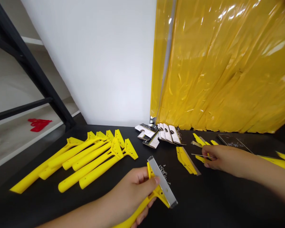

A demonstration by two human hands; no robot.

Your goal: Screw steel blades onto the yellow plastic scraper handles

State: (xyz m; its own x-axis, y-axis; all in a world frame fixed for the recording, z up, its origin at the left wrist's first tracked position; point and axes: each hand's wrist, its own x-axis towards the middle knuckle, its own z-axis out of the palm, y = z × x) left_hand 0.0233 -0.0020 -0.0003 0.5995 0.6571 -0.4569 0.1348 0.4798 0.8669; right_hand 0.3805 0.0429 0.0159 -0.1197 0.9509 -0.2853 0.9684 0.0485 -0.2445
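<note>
My left hand grips the handle of a yellow plastic scraper low in the view, with my thumb near its head. A rectangular steel blade sits across that scraper's head. My right hand reaches out to the right and pinches a thin metal strip between its fingers. Just left of that hand, a yellow scraper with a blade lies on the black table. Other yellow pieces lie partly hidden behind my right hand.
Several yellow scraper handles lie overlapping at the left of the table. Several cardboard blade packs stand in a row at the back. A dark flat panel lies behind my right hand. A yellow plastic curtain and white wall rise behind the table.
</note>
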